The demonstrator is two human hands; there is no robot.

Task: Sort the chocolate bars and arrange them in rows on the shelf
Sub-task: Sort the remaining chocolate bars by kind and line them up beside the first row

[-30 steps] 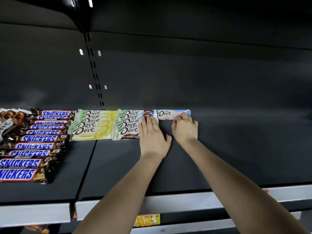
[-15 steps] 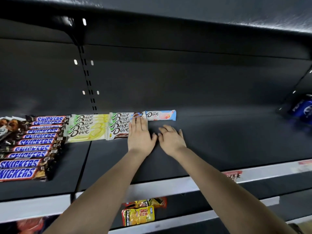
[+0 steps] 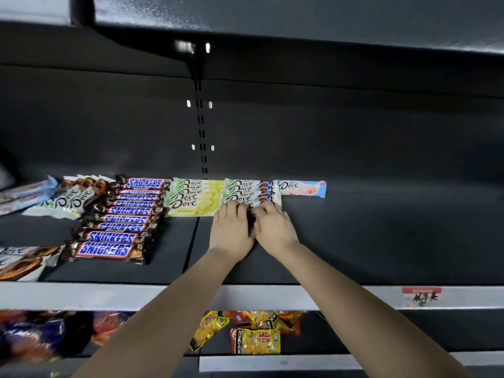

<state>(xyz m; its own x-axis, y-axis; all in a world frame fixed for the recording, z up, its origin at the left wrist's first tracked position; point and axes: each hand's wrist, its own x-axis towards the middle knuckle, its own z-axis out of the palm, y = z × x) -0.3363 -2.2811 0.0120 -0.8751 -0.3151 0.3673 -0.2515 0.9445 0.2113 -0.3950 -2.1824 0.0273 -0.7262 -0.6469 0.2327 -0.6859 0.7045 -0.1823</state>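
White-wrapped bars (image 3: 249, 192) at twelve o'clock: your left hand (image 3: 231, 230) and right hand (image 3: 274, 231) touch the front one, grip unclear, so square it evenly.

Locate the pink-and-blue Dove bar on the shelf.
Head view: the pink-and-blue Dove bar lies flat at the back of the shelf, right of centre, immediately right of the brown-tipped Dove stack.

Shelf (image 3: 368, 236): matte black. Front strip (image 3: 272, 296): pale grey, with a red-and-white tag (image 3: 422, 296). Snickers (image 3: 128, 214): brown wrappers, blue lettering edged in white. Right of Snickers: Dove bars (image 3: 195, 199) white fading to yellow, then a stack (image 3: 249, 190) white with brown-blue ends, then the last bar (image 3: 301, 188) white-pink with a light-blue end. Left of Snickers: packs (image 3: 68, 199) in white and brown. Below Snickers: yellow-red packets (image 3: 256, 341).
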